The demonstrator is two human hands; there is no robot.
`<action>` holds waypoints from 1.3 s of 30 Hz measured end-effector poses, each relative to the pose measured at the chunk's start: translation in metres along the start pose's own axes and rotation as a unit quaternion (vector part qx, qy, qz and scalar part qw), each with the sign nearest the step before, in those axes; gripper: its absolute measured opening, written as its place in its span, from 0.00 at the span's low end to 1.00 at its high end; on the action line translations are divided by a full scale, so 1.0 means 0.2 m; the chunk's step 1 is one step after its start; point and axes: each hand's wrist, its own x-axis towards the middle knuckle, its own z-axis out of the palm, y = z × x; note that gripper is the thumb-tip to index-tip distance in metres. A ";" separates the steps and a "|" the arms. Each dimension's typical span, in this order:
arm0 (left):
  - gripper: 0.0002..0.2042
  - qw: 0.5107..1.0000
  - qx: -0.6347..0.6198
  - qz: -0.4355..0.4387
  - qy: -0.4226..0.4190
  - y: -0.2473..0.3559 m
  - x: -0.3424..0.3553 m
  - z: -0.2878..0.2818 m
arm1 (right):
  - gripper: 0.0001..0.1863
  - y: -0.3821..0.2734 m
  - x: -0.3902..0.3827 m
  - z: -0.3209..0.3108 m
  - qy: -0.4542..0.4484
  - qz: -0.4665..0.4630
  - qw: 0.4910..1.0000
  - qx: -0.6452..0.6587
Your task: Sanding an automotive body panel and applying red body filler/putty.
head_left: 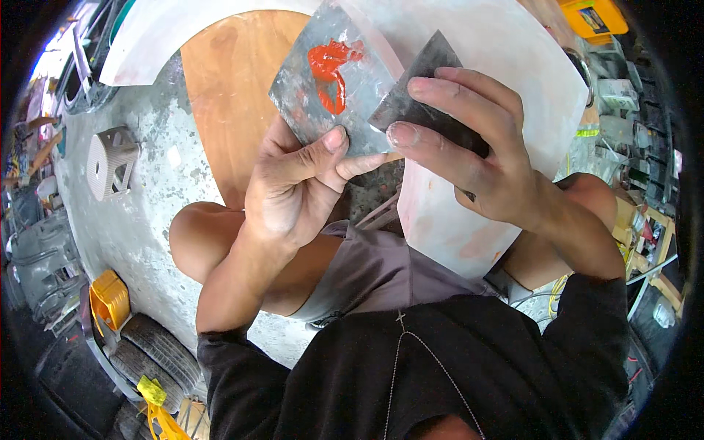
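Note:
My left hand (297, 176) grips the lower end of a grey metal plate (291, 92), thumb on its face, with a blob of orange-red paste (331, 81) on it. My right hand (488, 147) holds a dark metal spreader blade (433, 55), fingers bent over its face; its lower corner is close to the plate's right edge, and I cannot tell if they touch. Behind both hands is a large pale, curved panel with faint pink patches (539, 77), reaching down between my legs. Its curved cutout frames a plywood board (224, 103) at the upper left.
A grey stool (110, 161) stands on the concrete floor at left, with a yellow container (108, 301) and tires (154, 356) below. A yellow case (590, 16) is at top right. Cables and wooden frames (664, 257) lie at right. Another person's arm (40, 147) shows at far left.

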 end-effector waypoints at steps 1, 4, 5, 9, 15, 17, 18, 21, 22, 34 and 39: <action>0.21 1.000 -0.005 -0.003 0.002 0.00 0.00 -0.01 | 0.25 0.01 0.00 0.01 0.014 0.003 1.000 0.007; 0.21 1.000 0.001 0.007 0.010 0.01 -0.01 -0.02 | 0.26 0.04 -0.01 0.00 -0.007 0.012 1.000 -0.012; 0.21 1.000 0.010 0.018 0.015 0.02 -0.01 -0.03 | 0.27 0.05 -0.02 -0.01 -0.016 0.009 0.999 -0.028; 0.21 0.999 0.024 0.025 0.031 0.03 -0.01 -0.05 | 0.27 0.08 0.00 -0.06 -0.044 0.011 0.997 -0.070; 0.22 0.999 -0.008 0.045 -0.013 0.05 0.00 -0.07 | 0.23 0.07 0.02 -0.12 -0.072 0.099 0.991 0.045; 0.22 0.999 -0.008 0.036 -0.002 0.05 0.01 -0.07 | 0.22 0.05 0.02 -0.13 -0.061 0.176 0.964 0.192; 0.22 1.000 0.003 0.027 0.002 0.05 0.01 -0.07 | 0.24 0.05 0.01 -0.13 -0.092 0.152 0.968 0.179; 0.22 1.000 0.013 0.014 0.007 0.05 0.02 -0.06 | 0.28 0.01 0.00 -0.13 0.010 0.281 0.845 0.455; 0.22 1.000 0.010 0.010 0.012 0.04 0.03 -0.06 | 0.30 0.00 0.00 -0.14 0.006 0.302 0.820 0.486; 0.23 0.997 0.032 0.026 0.064 -0.01 0.01 -0.02 | 0.32 -0.05 0.02 -0.09 0.012 0.319 0.765 0.559; 0.23 0.998 0.015 0.040 0.045 -0.01 0.01 -0.02 | 0.29 -0.05 0.01 -0.03 -0.027 0.279 0.801 0.529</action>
